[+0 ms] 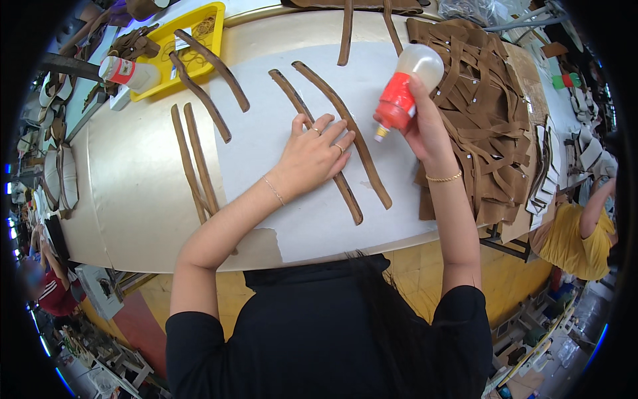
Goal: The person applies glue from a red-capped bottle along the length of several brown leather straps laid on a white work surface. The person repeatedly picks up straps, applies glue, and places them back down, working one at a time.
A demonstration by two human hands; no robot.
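Note:
My left hand (312, 154) rests on a brown strap (347, 197) in the middle of the table, its fingers spread and bent a little over the strip. A second brown strap (373, 174) lies just right of those fingertips. My right hand (425, 126) is closed around a clear squeeze bottle (420, 63) with a red label. The bottle is tilted, its yellow and white nozzle (381, 133) pointing down toward the left, apart from the straps. Both straps lie on a white sheet (266, 126).
More brown straps (189, 156) lie to the left. A yellow tray (216, 40) with rubber bands stands at the far left beside another bottle (133, 73). Brown cut pieces (472, 113) are heaped on the right. Other people, one in a yellow shirt (577, 243), are at both sides.

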